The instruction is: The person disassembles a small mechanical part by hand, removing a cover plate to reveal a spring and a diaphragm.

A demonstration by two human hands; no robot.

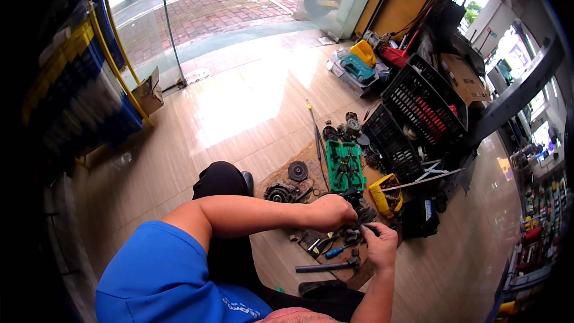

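My left hand (332, 212) is closed, its fingertips turned toward my right hand over a spread of dark, greasy parts. Thumb and fingers of my right hand (381, 244) pinch together close beside it. Whatever small dark thing lies between the fingertips is too small to name. Just beyond my left hand, a green tool case (345, 166) lies open with several tools inside. Below the hands are a hammer (327, 267) and a blue-handled screwdriver (339, 252). A round metal disc (298, 171) and a greasy machine housing (278, 192) sit left of the case.
A worn brown board (281, 174) lies under the parts on the tiled floor. To the right stand a yellow container (387, 194), a black box (421, 218) and black plastic crates (426, 104). A long thin rod (317, 134) points toward the glass doorway. My bent knee (220, 180) is at the left.
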